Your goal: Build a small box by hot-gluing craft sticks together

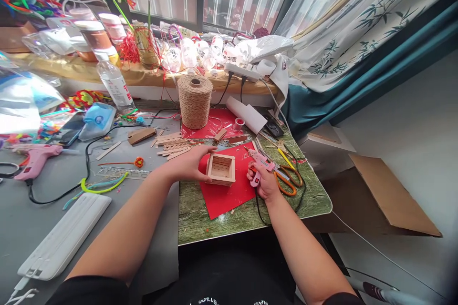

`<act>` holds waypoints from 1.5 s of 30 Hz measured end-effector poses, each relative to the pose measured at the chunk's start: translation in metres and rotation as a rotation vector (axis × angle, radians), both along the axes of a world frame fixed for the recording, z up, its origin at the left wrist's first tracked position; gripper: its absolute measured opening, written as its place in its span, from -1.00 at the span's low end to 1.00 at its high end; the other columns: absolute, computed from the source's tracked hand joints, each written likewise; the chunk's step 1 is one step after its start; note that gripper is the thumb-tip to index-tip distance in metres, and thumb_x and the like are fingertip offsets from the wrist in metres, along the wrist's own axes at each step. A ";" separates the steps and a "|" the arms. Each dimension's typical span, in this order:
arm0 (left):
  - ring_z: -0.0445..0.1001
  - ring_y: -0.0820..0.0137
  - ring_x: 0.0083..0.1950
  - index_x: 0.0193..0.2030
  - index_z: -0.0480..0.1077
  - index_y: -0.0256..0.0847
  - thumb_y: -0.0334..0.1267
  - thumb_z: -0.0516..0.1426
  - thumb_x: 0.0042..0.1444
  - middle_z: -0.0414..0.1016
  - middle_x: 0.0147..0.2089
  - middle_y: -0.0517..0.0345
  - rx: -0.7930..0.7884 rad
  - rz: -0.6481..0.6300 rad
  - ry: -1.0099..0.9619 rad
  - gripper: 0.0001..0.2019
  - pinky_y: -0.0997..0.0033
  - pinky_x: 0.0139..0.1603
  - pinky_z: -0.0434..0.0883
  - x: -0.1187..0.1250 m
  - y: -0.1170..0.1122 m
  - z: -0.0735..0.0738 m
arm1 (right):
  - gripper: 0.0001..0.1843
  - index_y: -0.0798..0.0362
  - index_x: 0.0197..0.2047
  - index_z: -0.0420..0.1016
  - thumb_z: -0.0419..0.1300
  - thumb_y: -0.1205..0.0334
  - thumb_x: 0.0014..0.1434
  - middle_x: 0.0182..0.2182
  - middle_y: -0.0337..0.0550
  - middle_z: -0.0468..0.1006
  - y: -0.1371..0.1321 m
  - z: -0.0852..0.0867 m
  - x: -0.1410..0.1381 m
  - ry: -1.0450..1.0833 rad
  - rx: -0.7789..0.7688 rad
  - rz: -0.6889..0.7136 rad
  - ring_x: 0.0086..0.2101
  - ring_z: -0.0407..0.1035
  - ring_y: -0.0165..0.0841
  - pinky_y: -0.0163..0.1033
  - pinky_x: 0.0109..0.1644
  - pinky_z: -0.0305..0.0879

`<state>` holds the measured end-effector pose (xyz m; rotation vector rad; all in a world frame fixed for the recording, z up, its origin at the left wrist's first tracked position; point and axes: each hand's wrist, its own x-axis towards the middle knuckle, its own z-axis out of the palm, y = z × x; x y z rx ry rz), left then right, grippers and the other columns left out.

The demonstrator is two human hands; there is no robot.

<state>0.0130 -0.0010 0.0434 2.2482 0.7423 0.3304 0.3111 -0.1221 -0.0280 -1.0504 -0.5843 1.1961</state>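
A small square box of wooden sticks (221, 168) rests on a red paper sheet (229, 190) on the green patterned table (311, 200). My left hand (189, 164) grips the box's left side with thumb and fingers. My right hand (264, 182) is closed round a pink glue gun (259, 162), whose nozzle points left toward the box. The gun's black cord runs down along my wrist. Loose wooden sticks (173, 145) lie just behind my left hand.
A big spool of jute twine (195, 101) stands behind the box. Orange-handled scissors (288, 178) lie right of my right hand. A second pink glue gun (36, 158), a water bottle (113, 81), a white power strip (64, 240) and cluttered craft supplies fill the left.
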 end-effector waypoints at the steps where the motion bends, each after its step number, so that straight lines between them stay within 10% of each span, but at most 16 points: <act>1: 0.21 -0.05 0.51 0.50 0.14 0.03 0.08 0.44 -0.11 0.23 0.50 -0.02 0.001 0.000 0.001 0.04 -0.06 0.50 0.22 0.000 -0.001 0.001 | -0.75 0.03 -0.28 0.53 0.45 0.09 0.10 -0.30 -0.20 0.52 0.000 0.000 0.000 0.002 -0.003 0.000 -0.48 0.30 -0.48 -0.33 -0.50 0.27; 11: 0.34 -0.02 0.42 0.43 0.22 -0.02 -0.06 0.38 -0.02 0.31 0.43 -0.06 0.028 -0.003 -0.057 -0.14 -0.03 0.45 0.32 0.000 -0.004 0.007 | -0.72 0.02 -0.29 0.53 0.46 0.04 0.10 -0.47 -0.26 0.46 0.002 -0.005 0.001 0.021 0.000 -0.003 -0.52 0.30 -0.47 -0.34 -0.51 0.29; 19: 0.35 0.01 0.41 0.33 0.22 -0.02 -0.08 0.41 0.01 0.27 0.44 -0.14 -0.357 0.022 -0.427 -0.22 -0.04 0.36 0.42 -0.005 0.014 -0.004 | -0.69 0.05 -0.31 0.53 0.49 0.06 0.06 -0.48 -0.27 0.46 0.001 -0.001 0.003 0.068 -0.003 -0.011 -0.51 0.30 -0.50 -0.40 -0.51 0.30; 25: 0.36 -0.11 0.40 0.36 0.21 -0.05 0.28 0.34 -0.05 0.31 0.42 -0.20 -0.599 0.055 -0.649 -0.10 -0.09 0.28 0.45 0.009 0.010 -0.006 | -0.63 0.06 -0.28 0.53 0.55 0.08 -0.03 -0.49 -0.31 0.47 0.000 -0.003 0.003 0.060 -0.017 -0.018 -0.54 0.29 -0.52 -0.42 -0.53 0.28; 45: 0.37 -0.02 0.41 0.36 0.23 -0.03 -0.15 0.42 -0.04 0.30 0.38 -0.09 -0.158 0.073 -0.207 -0.19 -0.11 0.41 0.40 0.018 0.004 -0.019 | -0.65 0.08 -0.29 0.52 0.50 0.06 0.00 -0.40 -0.26 0.49 0.001 0.003 0.007 0.060 -0.021 -0.002 -0.48 0.31 -0.50 -0.37 -0.48 0.29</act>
